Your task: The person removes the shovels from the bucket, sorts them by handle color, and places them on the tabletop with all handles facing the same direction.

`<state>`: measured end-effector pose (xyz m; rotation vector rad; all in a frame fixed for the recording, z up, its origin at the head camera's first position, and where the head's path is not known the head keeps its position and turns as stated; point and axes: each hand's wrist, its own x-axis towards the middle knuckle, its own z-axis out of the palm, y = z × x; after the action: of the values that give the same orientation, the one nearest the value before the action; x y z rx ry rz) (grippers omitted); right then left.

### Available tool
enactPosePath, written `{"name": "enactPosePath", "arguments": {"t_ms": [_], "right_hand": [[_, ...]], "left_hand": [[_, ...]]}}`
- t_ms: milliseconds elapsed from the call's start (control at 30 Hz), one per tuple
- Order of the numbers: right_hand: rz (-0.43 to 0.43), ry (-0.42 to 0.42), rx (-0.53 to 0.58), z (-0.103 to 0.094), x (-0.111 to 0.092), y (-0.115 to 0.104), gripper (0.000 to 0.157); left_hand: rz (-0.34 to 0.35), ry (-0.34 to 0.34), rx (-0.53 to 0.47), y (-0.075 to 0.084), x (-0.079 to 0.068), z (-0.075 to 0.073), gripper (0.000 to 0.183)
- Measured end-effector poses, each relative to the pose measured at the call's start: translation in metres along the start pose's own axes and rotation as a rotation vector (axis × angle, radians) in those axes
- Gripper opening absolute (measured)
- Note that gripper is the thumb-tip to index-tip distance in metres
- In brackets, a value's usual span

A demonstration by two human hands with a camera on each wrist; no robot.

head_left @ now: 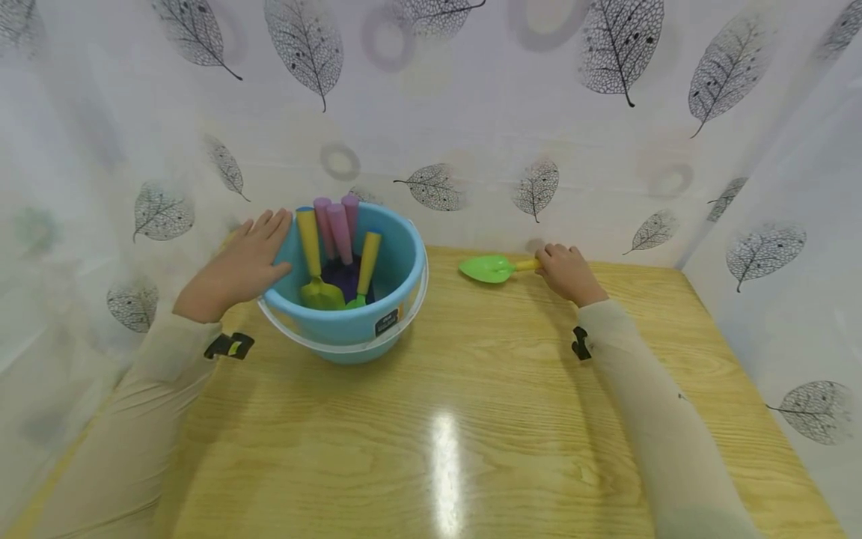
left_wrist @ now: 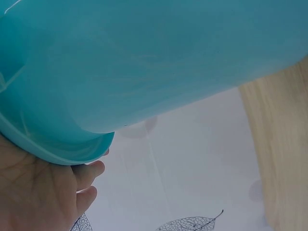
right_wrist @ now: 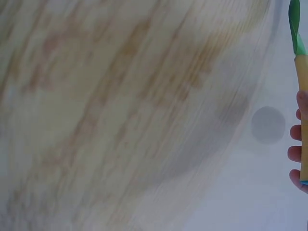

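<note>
A light blue bucket (head_left: 346,329) with a white handle stands on the table's left half. My left hand (head_left: 245,258) rests against its left rim, fingers extended; in the left wrist view the palm (left_wrist: 36,192) touches the rim from outside. Inside the bucket are a yellow-handled green scoop (head_left: 322,293), another yellow-handled green tool (head_left: 367,262) and several pink handles (head_left: 340,232), one joined to a dark purple part. To the right, my right hand (head_left: 569,271) grips the yellow handle of a green toy trowel (head_left: 488,269), seen edge-on in the right wrist view with its handle (right_wrist: 303,72) between the fingers.
The wood-grain table (head_left: 512,419) reaches back to a white curtain (head_left: 471,127) printed with dark leaves. More curtain hangs along both the left and right sides. A bright light reflection lies on the front of the table.
</note>
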<state>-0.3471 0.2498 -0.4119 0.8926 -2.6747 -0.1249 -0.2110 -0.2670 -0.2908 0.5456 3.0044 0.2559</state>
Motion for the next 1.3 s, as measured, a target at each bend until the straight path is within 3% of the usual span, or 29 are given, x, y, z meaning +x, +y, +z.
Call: {"name": "enactPosePath", "arguments": {"t_ms": [1300], "right_hand": [[-0.017,-0.045,-0.041,0.0061,-0.003,-0.0029,0.022]], "left_hand": [[-0.002,0.013,0.003,0.0001,-0.0009,0.0008,0.072]]}}
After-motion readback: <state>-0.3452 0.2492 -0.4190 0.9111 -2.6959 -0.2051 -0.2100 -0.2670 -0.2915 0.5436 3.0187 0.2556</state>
